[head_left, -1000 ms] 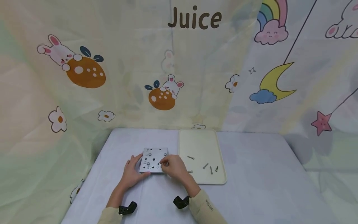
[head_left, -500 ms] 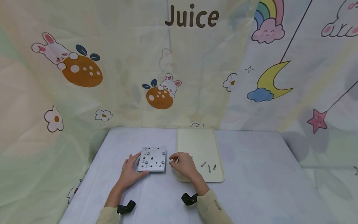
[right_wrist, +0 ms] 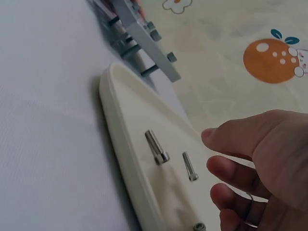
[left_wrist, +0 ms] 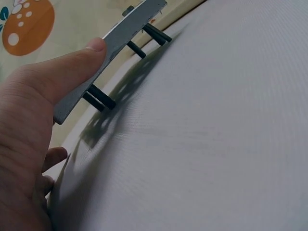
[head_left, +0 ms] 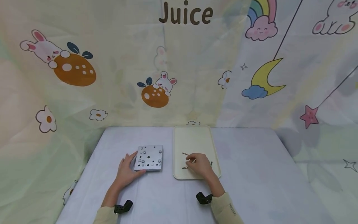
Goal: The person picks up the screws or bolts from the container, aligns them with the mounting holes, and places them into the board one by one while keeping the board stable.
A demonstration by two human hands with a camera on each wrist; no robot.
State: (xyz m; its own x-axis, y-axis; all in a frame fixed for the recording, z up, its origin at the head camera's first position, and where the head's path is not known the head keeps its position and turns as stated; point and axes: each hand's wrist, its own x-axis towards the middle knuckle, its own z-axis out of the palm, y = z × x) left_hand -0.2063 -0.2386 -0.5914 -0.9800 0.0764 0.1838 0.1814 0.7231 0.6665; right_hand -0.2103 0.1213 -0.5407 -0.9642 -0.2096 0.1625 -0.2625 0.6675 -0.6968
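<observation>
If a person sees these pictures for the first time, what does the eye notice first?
First, the metal plate with holes and screws in it, on the table; the left hand touches its left edge. Beside it to the right lies a cream tray with loose screws, and the right hand hovers over them. Behind hangs a cartoon backdrop reading "Juice".

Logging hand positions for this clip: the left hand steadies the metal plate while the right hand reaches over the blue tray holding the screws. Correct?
Not quite: the tray is cream, not blue, as the head view shows. The left hand does steady the metal plate, and the right hand is over the tray by the screws.
</observation>
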